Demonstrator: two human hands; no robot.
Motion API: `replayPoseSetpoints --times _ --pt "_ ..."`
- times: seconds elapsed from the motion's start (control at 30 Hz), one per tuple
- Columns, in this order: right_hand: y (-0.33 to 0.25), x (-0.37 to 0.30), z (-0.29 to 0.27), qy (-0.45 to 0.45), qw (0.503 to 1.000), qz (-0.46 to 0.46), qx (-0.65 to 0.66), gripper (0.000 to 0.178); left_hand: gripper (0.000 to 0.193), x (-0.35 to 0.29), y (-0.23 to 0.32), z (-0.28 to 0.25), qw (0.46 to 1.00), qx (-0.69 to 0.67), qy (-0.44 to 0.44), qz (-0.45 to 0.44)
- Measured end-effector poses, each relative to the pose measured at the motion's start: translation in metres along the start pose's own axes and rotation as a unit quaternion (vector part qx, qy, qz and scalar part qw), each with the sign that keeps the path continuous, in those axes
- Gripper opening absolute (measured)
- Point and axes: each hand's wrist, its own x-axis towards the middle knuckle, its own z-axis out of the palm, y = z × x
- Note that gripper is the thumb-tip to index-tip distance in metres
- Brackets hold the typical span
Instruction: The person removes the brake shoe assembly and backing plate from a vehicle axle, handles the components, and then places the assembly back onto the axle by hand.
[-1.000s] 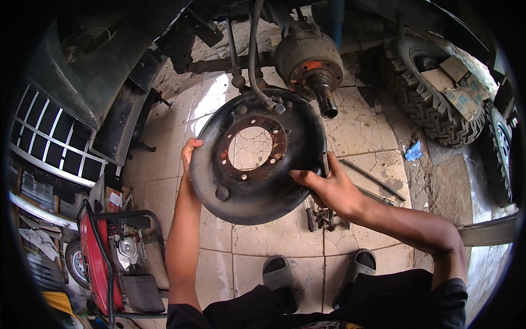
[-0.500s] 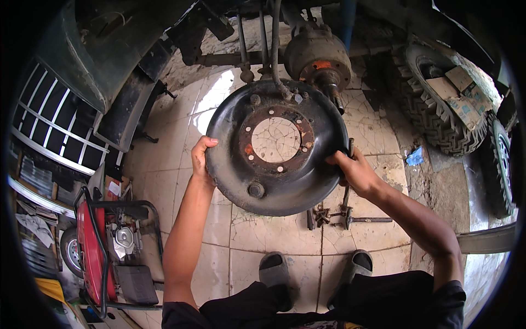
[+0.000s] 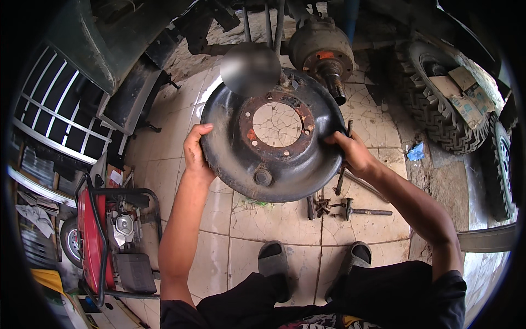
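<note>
A round black metal plate (image 3: 274, 162) is held above the tiled floor (image 3: 263, 230), near an axle hub (image 3: 320, 52). Its left rim is pinched by the left hand (image 3: 196, 152), its right rim by the right hand (image 3: 355, 152); whether a thin rod (image 3: 340, 182) is also gripped there cannot be told. Weight is probably best shared evenly between both hands, with opposite rims gripped firmly against tilting.
</note>
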Motion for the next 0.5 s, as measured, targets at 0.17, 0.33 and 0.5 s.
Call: replayPoseSetpoints --times 0.17,0.33,0.5 --pt "0.013 0.011 -0.010 -0.056 0.995 0.061 0.061 0.024 0.051 -0.021 0.025 0.016 0.997 -0.047 -0.051 0.018" --pt "0.029 0.019 0.005 -0.120 0.971 0.123 0.167 0.023 0.043 -0.005 0.037 -0.049 0.943 0.227 -0.152 0.190" --pt "0.038 0.023 0.011 -0.142 0.953 0.158 0.217 0.027 0.084 0.034 0.027 -0.023 0.843 0.324 -0.057 0.426"
